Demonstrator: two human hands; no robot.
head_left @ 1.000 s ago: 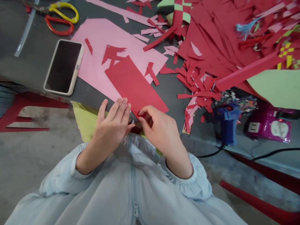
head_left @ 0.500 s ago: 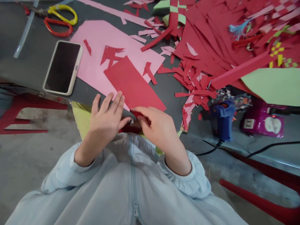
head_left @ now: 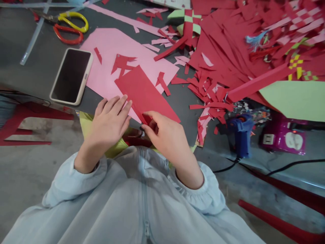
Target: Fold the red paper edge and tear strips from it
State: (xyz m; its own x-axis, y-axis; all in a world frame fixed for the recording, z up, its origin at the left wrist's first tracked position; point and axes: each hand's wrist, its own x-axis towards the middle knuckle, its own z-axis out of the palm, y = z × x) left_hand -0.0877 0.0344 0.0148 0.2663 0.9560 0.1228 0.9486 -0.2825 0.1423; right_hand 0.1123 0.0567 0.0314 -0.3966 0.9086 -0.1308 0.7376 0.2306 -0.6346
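Observation:
A rectangle of red paper (head_left: 149, 91) lies slantwise over a larger pink sheet (head_left: 106, 51) at the table's near edge. My left hand (head_left: 109, 117) rests with outstretched fingers, its tips at the red paper's left edge. With thumb and forefinger my right hand (head_left: 165, 132) pinches the near corner of the red paper, where a narrow folded edge shows. A fish-shaped red cutout (head_left: 120, 63) and a few red scraps lie on the pink sheet.
A phone (head_left: 72, 76) and scissors (head_left: 71, 28) lie left. Heaped red paper strips (head_left: 208, 83) cover the right, near a blue glue gun (head_left: 241, 135), a purple box (head_left: 284, 139) and a green sheet (head_left: 299, 98). Red stools (head_left: 33, 118) stand below the table.
My left hand has shifted slightly left and down, its fingers drawn closer together. My right thumb and forefinger have closed on the red paper's near corner. The view has tilted a little.

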